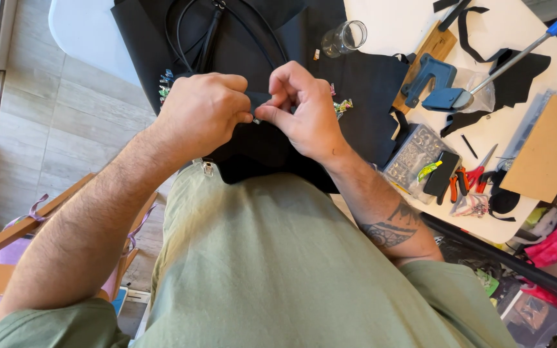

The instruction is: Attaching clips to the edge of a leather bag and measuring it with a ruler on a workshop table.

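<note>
Head view: both hands, left (202, 115) and right (304, 111), pinch black fabric (259, 151); far right on the counter (401, 26) stand a glass jar (345, 37), blue punch (430, 80), scissors (478, 173).

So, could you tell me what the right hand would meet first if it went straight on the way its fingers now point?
Probably the left hand: the right hand points across at it, both pinching the black material nearly fingertip to fingertip.
</note>
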